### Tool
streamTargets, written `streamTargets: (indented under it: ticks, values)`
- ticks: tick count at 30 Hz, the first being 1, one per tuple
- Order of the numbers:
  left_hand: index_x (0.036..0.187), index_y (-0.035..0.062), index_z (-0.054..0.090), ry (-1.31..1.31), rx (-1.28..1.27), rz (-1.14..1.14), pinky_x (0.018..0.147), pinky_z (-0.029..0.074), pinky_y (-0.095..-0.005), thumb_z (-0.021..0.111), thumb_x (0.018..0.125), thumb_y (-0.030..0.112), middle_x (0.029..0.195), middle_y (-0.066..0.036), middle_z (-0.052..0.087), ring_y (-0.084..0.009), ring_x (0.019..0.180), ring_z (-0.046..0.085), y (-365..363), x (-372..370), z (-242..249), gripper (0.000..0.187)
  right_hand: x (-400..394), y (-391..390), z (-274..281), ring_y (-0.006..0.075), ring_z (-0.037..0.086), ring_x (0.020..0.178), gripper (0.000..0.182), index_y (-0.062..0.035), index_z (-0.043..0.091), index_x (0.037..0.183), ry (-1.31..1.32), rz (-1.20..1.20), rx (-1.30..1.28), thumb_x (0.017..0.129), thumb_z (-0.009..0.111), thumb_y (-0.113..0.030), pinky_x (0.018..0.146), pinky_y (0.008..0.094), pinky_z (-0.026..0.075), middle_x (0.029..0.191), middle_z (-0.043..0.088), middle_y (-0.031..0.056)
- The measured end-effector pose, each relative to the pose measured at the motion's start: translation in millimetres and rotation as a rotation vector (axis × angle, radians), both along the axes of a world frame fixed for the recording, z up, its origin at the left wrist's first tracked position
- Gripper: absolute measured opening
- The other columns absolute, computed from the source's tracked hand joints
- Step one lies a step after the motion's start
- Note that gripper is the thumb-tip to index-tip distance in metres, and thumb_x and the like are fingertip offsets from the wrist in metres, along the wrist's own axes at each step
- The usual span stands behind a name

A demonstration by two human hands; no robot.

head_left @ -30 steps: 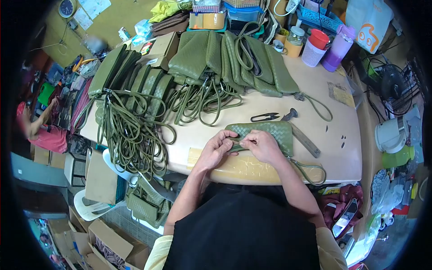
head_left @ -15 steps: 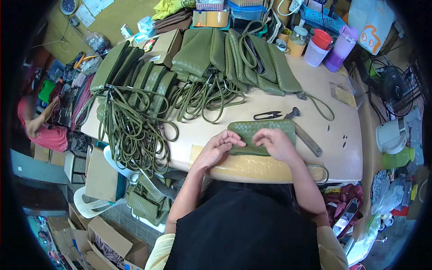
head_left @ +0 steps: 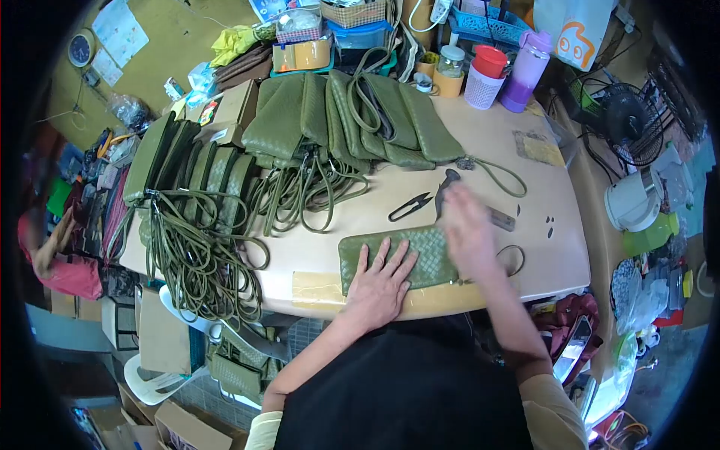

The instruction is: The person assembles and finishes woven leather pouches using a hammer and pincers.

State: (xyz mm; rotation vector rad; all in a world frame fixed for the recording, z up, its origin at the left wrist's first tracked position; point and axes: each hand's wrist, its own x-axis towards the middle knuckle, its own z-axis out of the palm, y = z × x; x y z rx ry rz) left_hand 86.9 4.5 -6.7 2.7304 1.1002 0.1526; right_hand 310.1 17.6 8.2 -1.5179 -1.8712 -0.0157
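Observation:
A green woven-pattern pouch [head_left: 430, 259] lies flat at the table's front edge. My left hand [head_left: 381, 281] rests on it, palm down with fingers spread. My right hand [head_left: 469, 232] is smeared by motion above the pouch's right end and over the middle of a hammer [head_left: 502, 219]; whether its fingers grip the hammer does not show. The hammer's dark head points away from me. Left of it lie black thread snips [head_left: 410, 207]. A thin green strap loop [head_left: 513, 259] extends from the pouch's right side.
Stacked green pouches [head_left: 281, 120] fill the back of the table, with a tangle of green straps [head_left: 199, 259] at the left. A purple bottle [head_left: 525, 71] and a red-lidded cup [head_left: 486, 79] stand at the back right. Brown tape [head_left: 319, 289] covers part of the front edge.
The pouch now lies flat, its long side toward me. My left hand has flattened onto it, and my right hand has moved away toward the hammer. The camera view has shifted.

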Motion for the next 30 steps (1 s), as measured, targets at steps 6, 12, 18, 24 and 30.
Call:
streamTargets:
  ticks: [6,12,18,24,30]
  values:
    - [0.147,0.0049,0.028,-0.128,-0.077,0.153,0.115,0.016,-0.0521,0.045,0.095,0.025,0.155,-0.012,0.025,-0.0335,0.143,0.023,10,-13,-6,0.059,-42,-30,-23,0.0295,0.019,0.144,0.079,0.0036,0.026,0.145,-0.313,0.092,-0.471,0.091,0.052,-0.047,0.116,0.0461,0.016,0.154,0.022,0.019]
    - [0.149,0.0028,0.021,-0.08,-0.066,0.231,0.114,0.015,-0.0548,0.055,0.09,0.04,0.156,-0.014,0.021,-0.0339,0.144,0.02,15,-21,6,0.078,-33,-46,-12,0.0283,0.017,0.145,0.087,0.0029,0.022,0.147,-0.36,-0.037,-0.537,0.087,0.057,-0.05,0.118,0.045,0.014,0.155,0.019,0.0192]
    - [0.148,0.0101,0.029,-0.043,-0.126,0.012,0.114,0.012,-0.0595,0.057,0.085,0.055,0.156,-0.013,0.02,-0.0353,0.145,0.016,17,-71,7,0.083,-5,-59,3,0.0289,0.02,0.144,0.084,0.0023,0.029,0.144,-0.359,0.16,-0.554,0.087,0.057,-0.052,0.117,0.0448,0.016,0.153,0.024,0.0195]
    - [0.149,0.0121,0.029,-0.165,0.07,-0.087,0.111,0.029,-0.0518,0.067,0.084,0.036,0.156,-0.012,0.021,-0.0383,0.14,0.028,16,-85,-24,0.078,-3,-66,-17,0.0347,0.058,0.113,0.043,0.0018,0.059,0.113,-0.454,0.204,-0.112,0.09,0.06,-0.035,0.097,0.0434,0.046,0.117,0.062,0.0188]
    - [0.149,0.0087,0.023,-1.737,-0.895,0.446,0.099,0.045,-0.0386,0.062,0.092,0.037,0.145,-0.01,0.039,-0.0242,0.126,0.047,-21,-39,-26,0.075,-47,-43,22,0.0324,0.066,0.075,0.019,-0.0004,0.059,0.099,0.419,0.053,-0.454,0.094,0.055,-0.019,0.068,0.039,0.052,0.081,0.063,0.0206]
